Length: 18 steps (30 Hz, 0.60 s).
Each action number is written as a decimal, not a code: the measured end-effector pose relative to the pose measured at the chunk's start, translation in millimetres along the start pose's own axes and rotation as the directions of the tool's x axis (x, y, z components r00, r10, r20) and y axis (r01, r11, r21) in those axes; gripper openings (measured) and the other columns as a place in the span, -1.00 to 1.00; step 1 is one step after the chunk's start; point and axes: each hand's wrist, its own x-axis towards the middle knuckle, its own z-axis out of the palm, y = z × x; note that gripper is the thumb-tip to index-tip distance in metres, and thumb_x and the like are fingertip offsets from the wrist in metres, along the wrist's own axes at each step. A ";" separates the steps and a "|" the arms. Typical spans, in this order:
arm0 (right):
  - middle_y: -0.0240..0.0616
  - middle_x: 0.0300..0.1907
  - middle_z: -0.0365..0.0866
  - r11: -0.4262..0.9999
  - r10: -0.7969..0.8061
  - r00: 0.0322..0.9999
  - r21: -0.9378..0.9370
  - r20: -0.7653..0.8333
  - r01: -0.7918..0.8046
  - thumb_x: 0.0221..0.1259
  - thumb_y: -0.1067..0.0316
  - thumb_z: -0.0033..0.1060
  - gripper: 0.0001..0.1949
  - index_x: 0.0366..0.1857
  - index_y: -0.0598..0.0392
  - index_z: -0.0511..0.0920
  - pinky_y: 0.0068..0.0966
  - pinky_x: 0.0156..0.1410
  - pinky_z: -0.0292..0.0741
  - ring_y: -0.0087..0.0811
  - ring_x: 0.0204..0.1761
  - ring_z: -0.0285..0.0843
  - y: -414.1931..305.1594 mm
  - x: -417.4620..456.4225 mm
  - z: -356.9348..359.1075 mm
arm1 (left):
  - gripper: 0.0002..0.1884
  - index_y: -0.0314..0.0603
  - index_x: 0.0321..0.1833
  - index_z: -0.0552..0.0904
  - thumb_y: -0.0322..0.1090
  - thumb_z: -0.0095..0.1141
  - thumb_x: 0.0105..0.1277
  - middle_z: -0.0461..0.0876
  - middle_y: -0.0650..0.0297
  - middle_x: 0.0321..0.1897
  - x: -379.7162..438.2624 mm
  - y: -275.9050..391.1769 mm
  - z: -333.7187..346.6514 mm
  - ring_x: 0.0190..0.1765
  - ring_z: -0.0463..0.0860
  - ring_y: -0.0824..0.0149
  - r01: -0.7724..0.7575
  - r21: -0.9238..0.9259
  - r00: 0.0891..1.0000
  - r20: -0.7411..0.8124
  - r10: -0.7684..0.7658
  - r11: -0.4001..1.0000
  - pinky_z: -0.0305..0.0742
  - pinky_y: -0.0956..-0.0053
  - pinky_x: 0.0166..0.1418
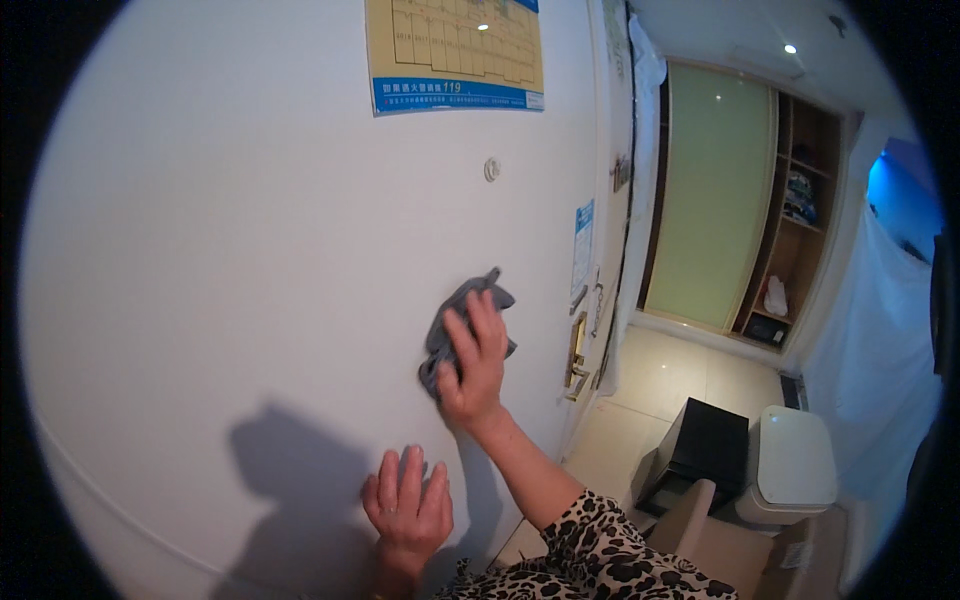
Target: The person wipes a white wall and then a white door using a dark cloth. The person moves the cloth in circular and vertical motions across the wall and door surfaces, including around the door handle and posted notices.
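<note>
A white door [247, 247] stands upright before me. My right hand [476, 360] presses a crumpled grey cloth [446, 330] against its surface, fingers spread over the fabric. Lower and to the left, my left hand [411, 506] is empty, with its fingers apart and at or close to the door; whether the fingertips touch it is hard to tell. Above the cloth is a small round peephole [492, 169]. A brass lock plate with a lever handle [576, 352] sits near the door's right edge.
A printed floor plan sign [457, 94] is fixed high on the door, and a blue-and-white notice [582, 244] above the latch. To the right are a black box-like cabinet [709, 435], a white lidded bin [796, 457], a beige chair [739, 551] and a wardrobe with a green panel [712, 202].
</note>
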 end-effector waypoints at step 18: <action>0.03 0.47 0.22 0.999 0.041 0.998 -0.022 -0.044 -0.042 0.20 0.22 0.11 -0.46 0.32 0.02 0.47 0.12 0.51 0.03 0.13 0.51 0.10 11.2 18.9 1.0 | -0.65 -0.05 0.12 0.66 -0.18 0.18 0.31 0.49 0.06 0.35 52.1 -6.0 23.5 0.47 0.33 -0.07 -0.016 0.222 0.995 -0.089 0.037 0.975 -0.10 -0.09 0.54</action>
